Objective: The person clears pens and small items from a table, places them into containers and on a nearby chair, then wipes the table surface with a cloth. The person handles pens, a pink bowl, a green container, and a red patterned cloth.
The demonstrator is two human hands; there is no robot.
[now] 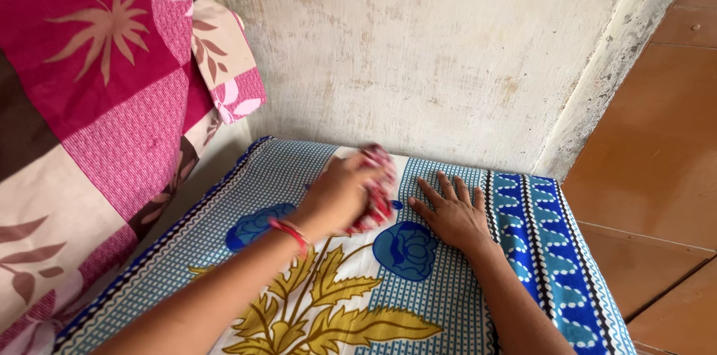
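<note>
Left hand [345,192], red thread band at the wrist, fingers curled shut around a bunched red-and-white patterned cloth [379,192], pressing it onto the blue-and-white printed sheet with blue roses and yellow leaves [336,288]. Right hand [452,213] lies flat just beside it, fingers spread apart, pinning the sheet. The cloth sits between both sets of fingers, close to the scuffed whitewashed wall [418,49]. Judged early: the bundle is bunched, not flattened or folded; a pink floral quilt [97,101] hangs beyond the left fingers.
</note>
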